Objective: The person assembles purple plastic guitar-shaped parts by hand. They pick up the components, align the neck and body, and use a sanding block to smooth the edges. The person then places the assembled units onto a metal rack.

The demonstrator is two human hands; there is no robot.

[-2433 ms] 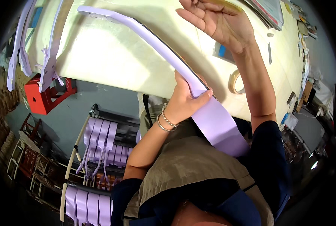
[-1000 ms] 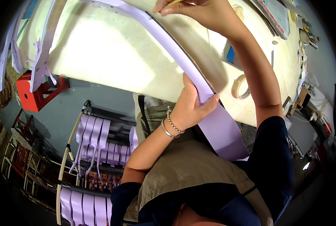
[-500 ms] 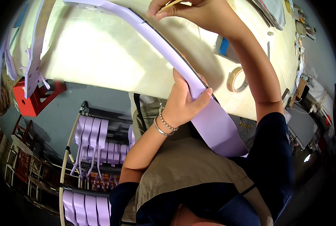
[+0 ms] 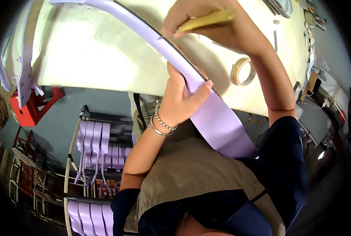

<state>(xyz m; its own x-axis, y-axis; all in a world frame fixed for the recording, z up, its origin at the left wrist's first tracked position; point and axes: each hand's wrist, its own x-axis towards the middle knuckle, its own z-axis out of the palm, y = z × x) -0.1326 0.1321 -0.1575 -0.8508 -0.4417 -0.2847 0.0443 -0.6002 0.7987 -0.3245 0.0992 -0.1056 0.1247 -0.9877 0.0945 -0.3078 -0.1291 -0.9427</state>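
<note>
A long lilac guitar (image 4: 222, 122), seen from its side and without strings, slants from my lap up to the far left. Its narrow neck has a dark strip along one edge, and holes show in the headstock at the far end. My left hand (image 4: 183, 94) is wrapped round it where the neck meets the wider part, thumb on the near face. Above the neck, my right hand (image 4: 211, 27) pinches a slim yellow-handled tool (image 4: 207, 21), its fingertips close to the dark edge. I cannot make out the tool's tip or whether it touches the guitar.
A roll of tan tape (image 4: 234, 72) lies on the pale worktable (image 4: 81, 67) beside my right forearm. Other lilac pieces (image 4: 24, 74) and a red bracket (image 4: 24, 110) are at the table's left. Below stands a rack (image 4: 69, 169) of lilac parts. Papers (image 4: 279, 6) lie far right.
The guitar and my left hand have shifted slightly left and up. My right hand has come nearer along the neck's edge, and the yellow tool has turned so its broad handle shows.
</note>
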